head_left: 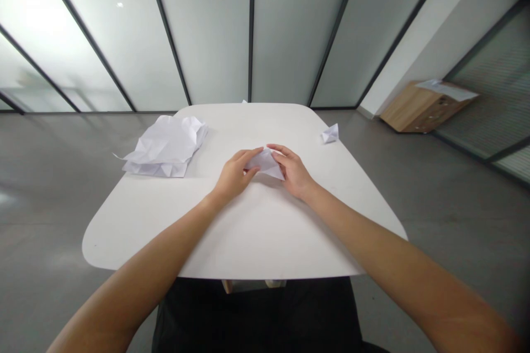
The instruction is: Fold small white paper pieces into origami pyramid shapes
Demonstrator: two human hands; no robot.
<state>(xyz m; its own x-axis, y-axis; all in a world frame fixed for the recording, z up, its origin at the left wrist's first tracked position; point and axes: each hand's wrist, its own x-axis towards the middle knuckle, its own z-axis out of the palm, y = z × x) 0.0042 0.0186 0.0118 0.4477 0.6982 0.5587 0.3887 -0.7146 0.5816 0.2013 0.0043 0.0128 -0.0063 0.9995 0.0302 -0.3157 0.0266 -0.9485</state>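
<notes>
Between my two hands is a small folded piece of white paper (267, 164), held just over the middle of the white table (265, 231). My left hand (237, 172) grips its left side, thumb in front and fingers behind. On the other side, my right hand (292, 170) has its fingers closed around the right edge. Part of the paper is hidden behind the fingers. A small folded paper shape (330, 133) stands near the table's right edge.
A stack of creased white paper sheets (165, 146) lies at the table's left edge, one corner sticking out past it. Beyond the table are frosted glass panels (215, 27). A wooden cabinet (426, 107) stands on the floor to the right.
</notes>
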